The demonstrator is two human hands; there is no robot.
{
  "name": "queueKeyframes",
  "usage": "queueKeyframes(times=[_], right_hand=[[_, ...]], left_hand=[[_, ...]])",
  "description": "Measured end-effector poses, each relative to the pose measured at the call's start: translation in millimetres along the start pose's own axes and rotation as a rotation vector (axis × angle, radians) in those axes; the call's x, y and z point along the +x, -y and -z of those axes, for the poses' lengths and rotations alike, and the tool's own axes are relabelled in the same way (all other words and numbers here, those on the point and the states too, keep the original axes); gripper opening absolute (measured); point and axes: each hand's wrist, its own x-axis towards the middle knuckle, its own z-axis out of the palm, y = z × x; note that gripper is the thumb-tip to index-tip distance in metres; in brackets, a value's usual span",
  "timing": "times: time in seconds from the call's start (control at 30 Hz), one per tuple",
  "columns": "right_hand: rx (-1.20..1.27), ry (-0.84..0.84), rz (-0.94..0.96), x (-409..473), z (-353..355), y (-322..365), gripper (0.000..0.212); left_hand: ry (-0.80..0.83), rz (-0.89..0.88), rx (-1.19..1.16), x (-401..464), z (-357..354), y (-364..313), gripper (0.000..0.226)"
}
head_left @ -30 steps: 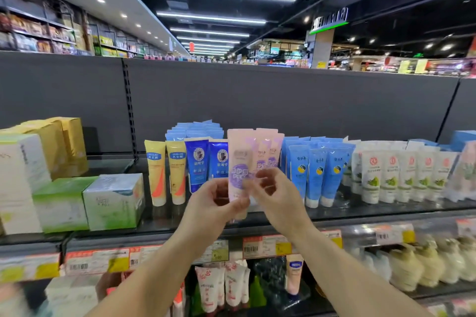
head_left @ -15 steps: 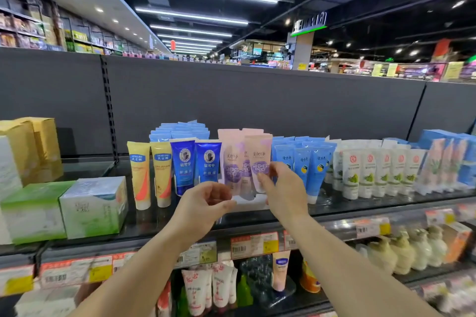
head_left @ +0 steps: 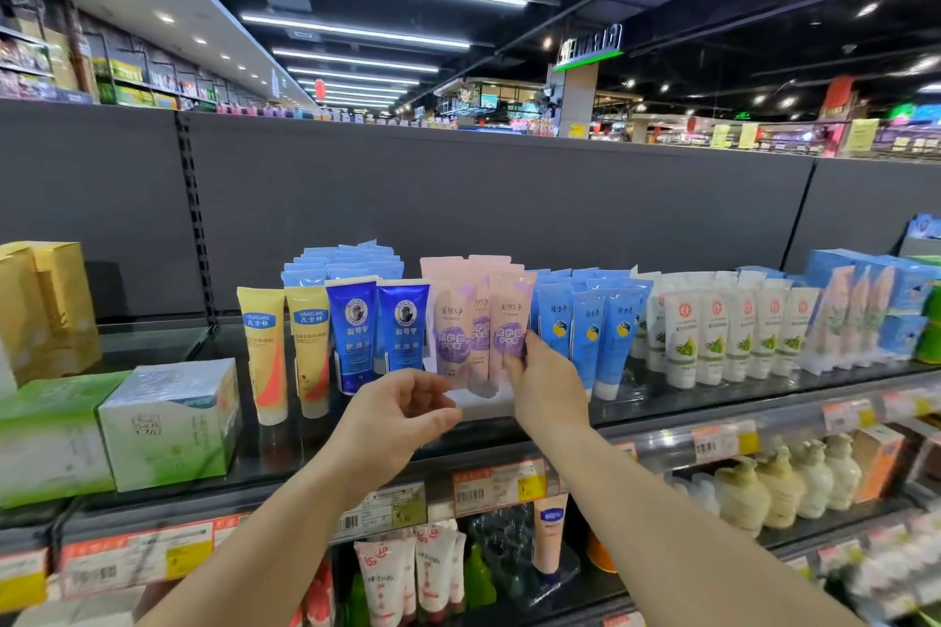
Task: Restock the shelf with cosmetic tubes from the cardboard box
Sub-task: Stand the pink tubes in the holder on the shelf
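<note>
Pink tubes (head_left: 476,321) with purple labels stand cap-down in a short row on the dark glass shelf (head_left: 677,402), between two dark blue tubes (head_left: 377,326) on their left and a block of light blue tubes (head_left: 585,321) on their right. The right hand (head_left: 547,384) has its thumb and fingertips on the lower part of the front right pink tube (head_left: 510,326), pinching it where it stands. The left hand (head_left: 402,415) hangs just in front of the shelf edge, fingers loosely curled and holding nothing, apart from the tubes.

Two yellow tubes (head_left: 285,351) stand further left, then green and white boxes (head_left: 170,423) and gold boxes (head_left: 48,306). White tubes (head_left: 733,336) with green leaves fill the shelf to the right. Price tags (head_left: 499,486) run along the shelf front.

The hands cover the caps of the pink tubes. The rows behind the front tubes show only their crimped tops. Bottles (head_left: 784,479) on the lower shelf are blurred. The cardboard box is out of view.
</note>
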Motion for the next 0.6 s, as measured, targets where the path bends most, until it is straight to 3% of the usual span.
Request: queueKeyframes(times=[0.37, 0.6], right_hand=[[-0.128, 0.069, -0.094, -5, -4, 5, 0.021], [-0.086, 0.014, -0.168, -28, 7, 23, 0.022]], left_hand=[[-0.011, -0.016, -0.001, -3, 6, -3, 0.020], [-0.087, -0.035, 0.020, -14, 19, 2, 0.015]])
